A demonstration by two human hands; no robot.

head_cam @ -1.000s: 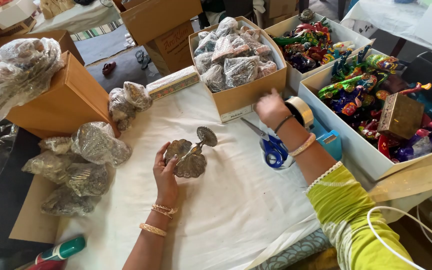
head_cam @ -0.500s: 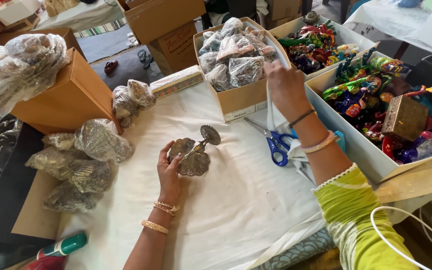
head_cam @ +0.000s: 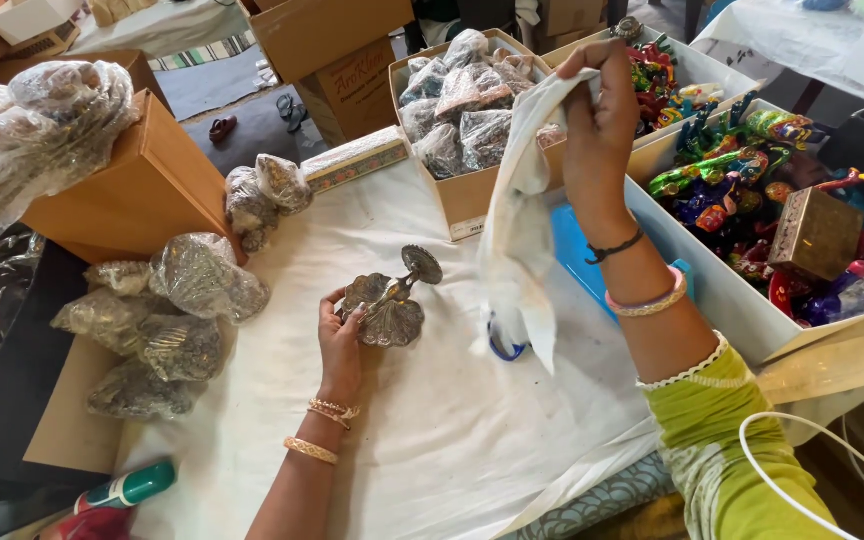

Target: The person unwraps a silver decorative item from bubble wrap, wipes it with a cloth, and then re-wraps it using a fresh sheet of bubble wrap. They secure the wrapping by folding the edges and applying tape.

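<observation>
Your left hand (head_cam: 340, 335) is closed around a small silver-coloured metal ornament (head_cam: 390, 300), holding it just above the white cloth that covers the counter (head_cam: 432, 440); the ornament has a leaf-shaped base and a little round dish on a stem that tilts up toward the right. Your right hand (head_cam: 600, 110) is raised well above the counter, fingers pinched on the top edge of a white plastic bag (head_cam: 520, 215), which hangs down limp from the grip. The bottom of the bag drapes over a pair of blue-handled scissors (head_cam: 505, 345) lying on the cloth beside a flat blue thing, so only part of the handles shows. Behind the bag stands an open cardboard box (head_cam: 472, 195) filled with more ornaments wrapped in clear plastic. To your right, a white tray (head_cam: 722, 295) holds brightly painted figurines and a small brass-coloured box (head_cam: 814, 232). To your left, several wrapped ornaments (head_cam: 167, 320) lie in a loose heap on the counter, next to a brown cardboard box (head_cam: 142, 190) with more wrapped pieces piled on top.
</observation>
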